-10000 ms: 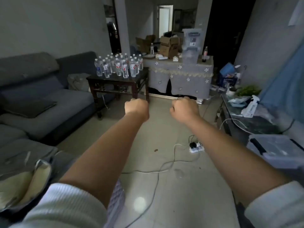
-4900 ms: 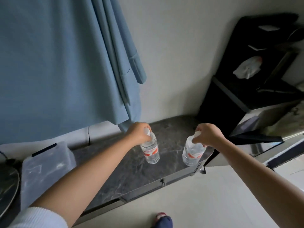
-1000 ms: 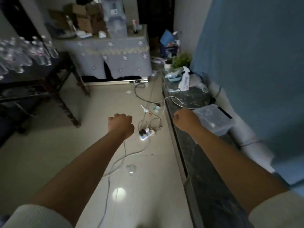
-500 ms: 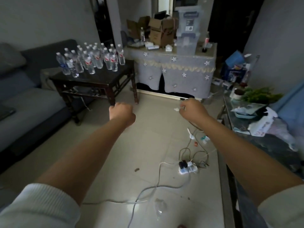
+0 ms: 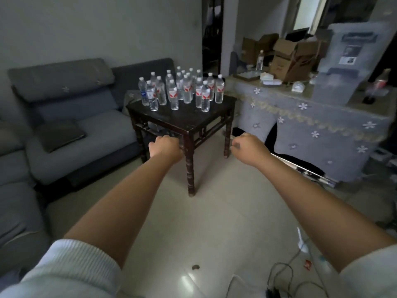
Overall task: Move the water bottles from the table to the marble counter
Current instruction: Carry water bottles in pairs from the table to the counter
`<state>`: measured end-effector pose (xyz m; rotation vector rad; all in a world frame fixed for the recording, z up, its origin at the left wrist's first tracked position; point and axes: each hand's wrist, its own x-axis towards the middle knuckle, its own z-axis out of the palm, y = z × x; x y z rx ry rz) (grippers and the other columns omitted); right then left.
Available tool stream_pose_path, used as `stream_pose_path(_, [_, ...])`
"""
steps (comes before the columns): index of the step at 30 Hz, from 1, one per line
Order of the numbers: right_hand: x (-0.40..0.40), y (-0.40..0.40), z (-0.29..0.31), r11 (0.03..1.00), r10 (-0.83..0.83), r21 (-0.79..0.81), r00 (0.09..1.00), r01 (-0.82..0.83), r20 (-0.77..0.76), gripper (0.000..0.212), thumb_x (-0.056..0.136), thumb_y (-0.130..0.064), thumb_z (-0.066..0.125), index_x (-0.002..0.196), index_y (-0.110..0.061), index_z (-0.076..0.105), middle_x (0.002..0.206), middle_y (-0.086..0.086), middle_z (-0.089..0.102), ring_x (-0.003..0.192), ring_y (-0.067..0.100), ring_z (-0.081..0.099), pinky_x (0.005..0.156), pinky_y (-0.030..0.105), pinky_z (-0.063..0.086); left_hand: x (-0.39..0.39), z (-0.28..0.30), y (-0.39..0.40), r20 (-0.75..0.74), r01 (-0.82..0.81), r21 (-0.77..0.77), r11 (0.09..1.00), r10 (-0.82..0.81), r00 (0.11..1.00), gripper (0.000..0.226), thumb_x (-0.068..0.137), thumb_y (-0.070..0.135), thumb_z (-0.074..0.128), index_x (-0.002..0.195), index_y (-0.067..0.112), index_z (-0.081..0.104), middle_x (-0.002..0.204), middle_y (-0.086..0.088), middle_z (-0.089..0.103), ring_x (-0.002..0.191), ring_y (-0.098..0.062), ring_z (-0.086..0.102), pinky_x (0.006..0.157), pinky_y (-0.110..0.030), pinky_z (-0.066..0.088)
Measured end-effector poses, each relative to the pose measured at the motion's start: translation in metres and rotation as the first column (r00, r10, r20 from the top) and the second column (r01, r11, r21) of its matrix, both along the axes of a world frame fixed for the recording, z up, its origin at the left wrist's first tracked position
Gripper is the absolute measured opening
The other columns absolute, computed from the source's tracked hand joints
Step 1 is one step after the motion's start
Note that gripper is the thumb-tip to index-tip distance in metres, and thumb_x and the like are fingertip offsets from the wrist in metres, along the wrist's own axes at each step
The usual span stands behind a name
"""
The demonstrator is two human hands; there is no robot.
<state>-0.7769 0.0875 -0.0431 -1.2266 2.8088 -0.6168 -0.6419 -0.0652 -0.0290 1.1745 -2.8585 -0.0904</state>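
Several clear water bottles [image 5: 205,98] with red-and-white labels stand clustered on a dark wooden table [image 5: 189,122] straight ahead. Both my arms reach forward toward it. My left hand [image 5: 165,147] is a loose fist holding nothing, in front of the table's near corner. My right hand [image 5: 247,148] is also curled and empty, to the right of the table's legs. Neither hand touches a bottle. The marble counter is out of view.
A grey sofa [image 5: 71,117] runs along the left, against the table. A cloth-covered sideboard [image 5: 318,123] with cardboard boxes [image 5: 294,57] and a plastic container [image 5: 341,63] stands at the right. Cables and a power strip [image 5: 279,282] lie on the tiled floor near my feet.
I have turned away from the counter side and come nearer to the table; the bottles look larger and more central. Both hands stay curled and empty.
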Motion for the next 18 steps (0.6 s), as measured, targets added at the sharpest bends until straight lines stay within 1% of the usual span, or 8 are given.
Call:
stream_pose_path(5, [-0.059, -0.09, 0.002, 0.997, 0.081, 0.008, 0.996, -0.081, -0.032, 0.028, 0.09, -0.02, 0.052, 0.109, -0.005, 0.065, 0.117, 0.021, 0.057, 0.114, 0.035, 0.053, 0.096, 0.038, 0.046, -0.048, -0.003, -0.084, 0.01, -0.071, 0.001, 0.997, 0.071, 0.997, 0.035, 0.094, 0.025, 0.043, 0.123, 0.013, 0.056, 0.132, -0.013, 0.051, 0.126, -0.033, 0.042, 0.103, -0.043, 0.037])
stream_pose_path(11, [-0.14, -0.218, 0.013, 0.996, 0.081, 0.024, 0.996, -0.081, -0.028, 0.032, 0.093, -0.024, 0.05, 0.117, -0.008, 0.062, 0.122, 0.017, 0.054, 0.116, 0.033, 0.052, 0.098, 0.038, 0.045, -0.122, 0.002, -0.222, 0.031, -0.065, -0.042, 0.997, 0.067, 0.997, 0.035, 0.093, 0.025, 0.044, 0.123, 0.013, 0.057, 0.128, -0.013, 0.052, 0.124, -0.032, 0.044, 0.103, -0.044, 0.038])
stream_pose_path(13, [-0.167, -0.261, 0.02, 0.996, 0.082, 0.022, 0.996, -0.081, -0.024, 0.033, 0.094, -0.024, 0.049, 0.119, -0.007, 0.061, 0.124, 0.017, 0.054, 0.115, 0.032, 0.053, 0.097, 0.036, 0.044, -0.145, 0.008, -0.266, 0.034, -0.058, -0.051, 0.997, 0.06, 0.998, 0.034, 0.093, 0.024, 0.043, 0.122, 0.012, 0.057, 0.128, -0.013, 0.053, 0.124, -0.031, 0.043, 0.101, -0.043, 0.038])
stream_pose_path(15, [-0.191, -0.298, 0.023, 0.997, 0.075, 0.015, 0.997, -0.075, -0.013, 0.033, 0.094, -0.024, 0.048, 0.12, -0.007, 0.06, 0.124, 0.017, 0.055, 0.115, 0.031, 0.053, 0.095, 0.034, 0.043, -0.165, 0.011, -0.304, 0.03, -0.058, -0.052, 0.997, 0.059, 0.998, 0.033, 0.093, 0.023, 0.043, 0.12, 0.012, 0.058, 0.126, -0.013, 0.054, 0.123, -0.031, 0.044, 0.099, -0.041, 0.04])
stream_pose_path(18, [-0.227, -0.352, 0.021, 0.996, 0.085, 0.024, 0.996, -0.085, 0.016, 0.033, 0.094, -0.023, 0.048, 0.118, -0.005, 0.061, 0.123, 0.018, 0.057, 0.115, 0.031, 0.054, 0.094, 0.035, 0.043, -0.195, 0.006, -0.358, 0.034, -0.068, -0.03, 0.997, 0.069, 0.997, 0.032, 0.093, 0.025, 0.045, 0.12, 0.012, 0.058, 0.126, -0.012, 0.053, 0.123, -0.03, 0.044, 0.099, -0.041, 0.04])
